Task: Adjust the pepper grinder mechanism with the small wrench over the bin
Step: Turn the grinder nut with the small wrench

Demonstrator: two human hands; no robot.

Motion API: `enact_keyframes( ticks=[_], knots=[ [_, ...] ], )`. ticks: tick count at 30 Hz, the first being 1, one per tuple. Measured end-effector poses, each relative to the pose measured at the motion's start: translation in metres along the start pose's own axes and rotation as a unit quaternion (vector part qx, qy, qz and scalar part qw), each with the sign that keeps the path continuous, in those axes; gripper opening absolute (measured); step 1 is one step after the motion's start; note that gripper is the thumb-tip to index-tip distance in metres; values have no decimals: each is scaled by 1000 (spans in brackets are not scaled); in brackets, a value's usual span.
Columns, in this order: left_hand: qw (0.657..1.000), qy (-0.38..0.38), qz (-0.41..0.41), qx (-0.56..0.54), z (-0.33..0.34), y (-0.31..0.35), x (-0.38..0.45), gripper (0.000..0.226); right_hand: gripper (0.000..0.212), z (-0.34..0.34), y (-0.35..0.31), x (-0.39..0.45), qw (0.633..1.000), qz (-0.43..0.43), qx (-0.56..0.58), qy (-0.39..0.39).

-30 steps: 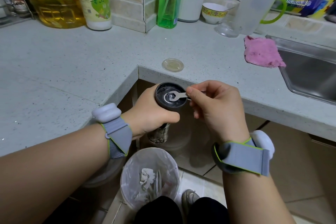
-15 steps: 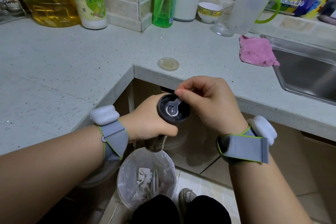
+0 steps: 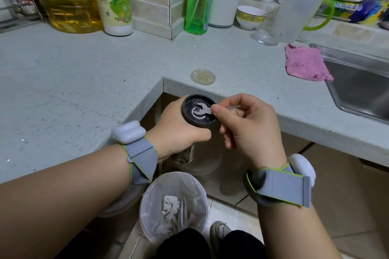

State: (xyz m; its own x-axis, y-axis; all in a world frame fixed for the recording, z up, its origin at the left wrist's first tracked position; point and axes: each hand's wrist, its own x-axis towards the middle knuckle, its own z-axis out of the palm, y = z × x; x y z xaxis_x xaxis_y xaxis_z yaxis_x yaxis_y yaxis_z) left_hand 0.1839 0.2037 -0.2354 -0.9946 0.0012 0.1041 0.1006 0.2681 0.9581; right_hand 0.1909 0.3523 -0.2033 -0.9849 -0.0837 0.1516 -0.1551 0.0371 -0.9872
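My left hand (image 3: pixel 179 132) grips a pepper grinder (image 3: pixel 190 119) upside down, its black grinding end facing me and its clear peppercorn body pointing down. A small flat silver wrench (image 3: pixel 201 110) lies in the recessed end, its open jaw around the central nut. My right hand (image 3: pixel 244 126) pinches the wrench's handle between thumb and forefinger. Both hands hang in front of the counter's inner corner, above a round bin (image 3: pixel 174 204) with a white liner and crumpled paper inside.
The speckled L-shaped counter (image 3: pixel 84 73) carries a small clear lid (image 3: pixel 203 77) near the corner, a pink cloth (image 3: pixel 305 63) beside the steel sink (image 3: pixel 362 90), plus oil bottles, a green bottle, a bowl and a plastic jug along the back wall. My shoe shows by the bin.
The wrench handle has swung back to the right after pointing toward the upper right half a second ago. The grinder has risen slightly and its end now faces me more squarely.
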Motion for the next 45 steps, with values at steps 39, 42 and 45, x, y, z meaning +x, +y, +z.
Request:
enact_keyframes(
  ticks=[39, 42, 45],
  knots=[
    [990, -138, 22, 27, -2, 4, -7, 49, 27, -40, -16, 36, 933, 11, -151, -326],
    [986, -160, 26, 27, -3, 4, -8, 46, 25, -42, -16, 39, 925, 20, -155, -347],
    [978, -208, 22, 19, -3, 5, -10, 43, 27, -47, -16, 41, 911, 31, -158, -379]
  ],
)
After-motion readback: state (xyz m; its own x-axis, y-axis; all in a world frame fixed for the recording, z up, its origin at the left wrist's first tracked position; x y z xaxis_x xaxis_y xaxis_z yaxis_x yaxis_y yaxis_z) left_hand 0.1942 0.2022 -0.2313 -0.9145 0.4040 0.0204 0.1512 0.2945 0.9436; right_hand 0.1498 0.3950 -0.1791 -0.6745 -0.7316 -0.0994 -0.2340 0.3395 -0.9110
